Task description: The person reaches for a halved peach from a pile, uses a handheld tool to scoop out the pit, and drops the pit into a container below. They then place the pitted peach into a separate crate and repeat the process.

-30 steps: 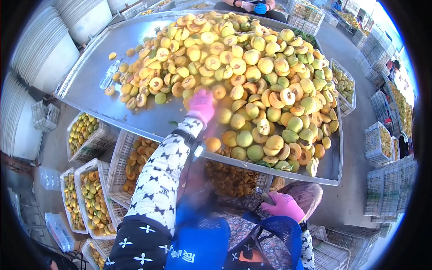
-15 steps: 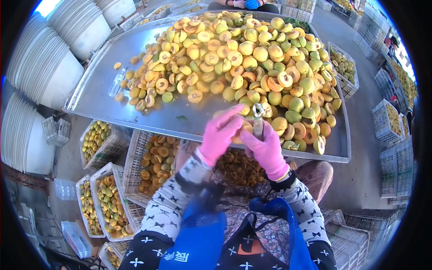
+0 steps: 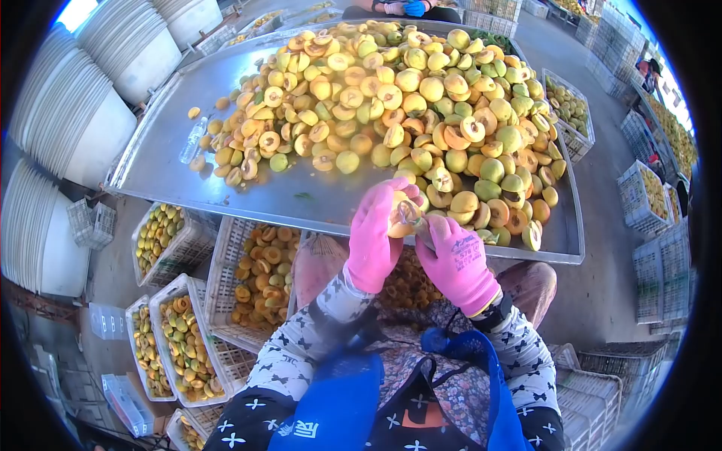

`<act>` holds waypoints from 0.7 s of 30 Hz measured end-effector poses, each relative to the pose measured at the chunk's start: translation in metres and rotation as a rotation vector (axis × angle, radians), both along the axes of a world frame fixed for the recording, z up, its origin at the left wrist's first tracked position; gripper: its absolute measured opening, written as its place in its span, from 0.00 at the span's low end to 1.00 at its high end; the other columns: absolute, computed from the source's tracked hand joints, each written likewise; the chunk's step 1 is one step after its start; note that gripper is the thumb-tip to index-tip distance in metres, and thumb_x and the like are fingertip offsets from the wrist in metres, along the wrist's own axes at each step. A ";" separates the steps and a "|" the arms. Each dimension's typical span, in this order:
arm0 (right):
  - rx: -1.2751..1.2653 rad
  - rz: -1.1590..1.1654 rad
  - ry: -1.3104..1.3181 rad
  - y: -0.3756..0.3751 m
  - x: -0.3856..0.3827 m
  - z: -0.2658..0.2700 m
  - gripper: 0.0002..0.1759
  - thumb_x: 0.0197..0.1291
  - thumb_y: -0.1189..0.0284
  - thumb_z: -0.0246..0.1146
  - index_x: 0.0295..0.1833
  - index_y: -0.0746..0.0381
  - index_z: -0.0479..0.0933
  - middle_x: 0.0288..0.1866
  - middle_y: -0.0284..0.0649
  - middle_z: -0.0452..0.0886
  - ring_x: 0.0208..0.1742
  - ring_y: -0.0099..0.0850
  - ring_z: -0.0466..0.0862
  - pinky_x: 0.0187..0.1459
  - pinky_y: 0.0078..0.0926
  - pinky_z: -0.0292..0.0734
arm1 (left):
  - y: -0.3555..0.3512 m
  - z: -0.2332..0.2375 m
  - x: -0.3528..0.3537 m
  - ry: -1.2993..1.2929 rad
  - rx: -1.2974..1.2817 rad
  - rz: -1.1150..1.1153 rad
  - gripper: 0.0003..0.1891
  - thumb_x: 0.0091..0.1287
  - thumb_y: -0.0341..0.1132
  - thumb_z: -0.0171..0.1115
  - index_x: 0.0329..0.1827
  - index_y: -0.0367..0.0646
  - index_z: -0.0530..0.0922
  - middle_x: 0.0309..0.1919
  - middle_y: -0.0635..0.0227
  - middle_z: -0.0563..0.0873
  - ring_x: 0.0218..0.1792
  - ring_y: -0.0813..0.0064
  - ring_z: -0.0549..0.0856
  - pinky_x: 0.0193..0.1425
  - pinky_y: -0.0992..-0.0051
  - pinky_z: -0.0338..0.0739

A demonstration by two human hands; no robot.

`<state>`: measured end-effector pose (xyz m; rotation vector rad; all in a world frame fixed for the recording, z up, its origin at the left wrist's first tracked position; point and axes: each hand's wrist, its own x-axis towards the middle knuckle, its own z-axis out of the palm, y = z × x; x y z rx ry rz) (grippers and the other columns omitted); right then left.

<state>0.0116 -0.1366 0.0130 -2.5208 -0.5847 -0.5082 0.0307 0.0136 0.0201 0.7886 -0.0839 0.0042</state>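
Observation:
My left hand [image 3: 374, 237], in a pink glove, is closed around a yellow peach half [image 3: 401, 225] with its cut face turned toward my right hand. My pink-gloved right hand [image 3: 456, 259] grips a small pitting tool with a metal loop head [image 3: 410, 213]; the loop is at the cut face of the peach half. Most of the tool's handle is hidden by my fingers. Both hands are over the near edge of a metal table [image 3: 248, 203], just in front of a big heap of halved peaches [image 3: 353, 98].
A clear plastic bottle [image 3: 194, 140] lies on the table's left. Below, a crate of peach halves [image 3: 265, 263] stands left of my lap, with brown pits or scraps [image 3: 410, 282] between my knees. More fruit crates [image 3: 188, 342] line the floor. Another person's gloved hands [image 3: 410, 8] show across the table.
My left hand has turned and brought the peach half against the tool. My right hand has tilted the loop from pointing up to pointing left, into the fruit.

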 end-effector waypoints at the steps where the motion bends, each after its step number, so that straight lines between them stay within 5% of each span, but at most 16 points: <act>1: -0.046 0.006 -0.022 -0.001 0.000 0.000 0.18 0.60 0.65 0.65 0.53 0.58 0.73 0.34 0.40 0.79 0.34 0.40 0.83 0.35 0.40 0.76 | 0.001 -0.001 -0.001 -0.033 0.019 0.007 0.16 0.75 0.36 0.58 0.60 0.36 0.76 0.50 0.57 0.84 0.52 0.64 0.84 0.58 0.65 0.80; 9: -0.297 0.023 0.000 -0.002 -0.005 -0.005 0.16 0.60 0.67 0.63 0.51 0.60 0.71 0.33 0.39 0.79 0.32 0.39 0.84 0.34 0.39 0.76 | 0.005 -0.008 -0.005 0.080 0.035 -0.009 0.12 0.71 0.30 0.61 0.55 0.38 0.78 0.44 0.59 0.85 0.45 0.69 0.85 0.51 0.70 0.82; 15: 0.177 0.180 0.344 0.009 -0.018 -0.002 0.15 0.60 0.67 0.63 0.48 0.63 0.70 0.34 0.50 0.80 0.35 0.52 0.83 0.37 0.45 0.78 | 0.000 -0.007 -0.009 0.138 0.111 0.071 0.11 0.72 0.34 0.62 0.51 0.37 0.79 0.40 0.59 0.86 0.40 0.70 0.85 0.45 0.71 0.83; 21: 0.276 0.173 0.339 0.024 -0.022 -0.006 0.15 0.58 0.72 0.66 0.46 0.66 0.70 0.32 0.52 0.79 0.36 0.54 0.82 0.35 0.49 0.75 | 0.003 0.002 -0.007 0.156 0.145 0.158 0.20 0.77 0.48 0.56 0.47 0.36 0.80 0.34 0.59 0.86 0.33 0.69 0.85 0.40 0.71 0.82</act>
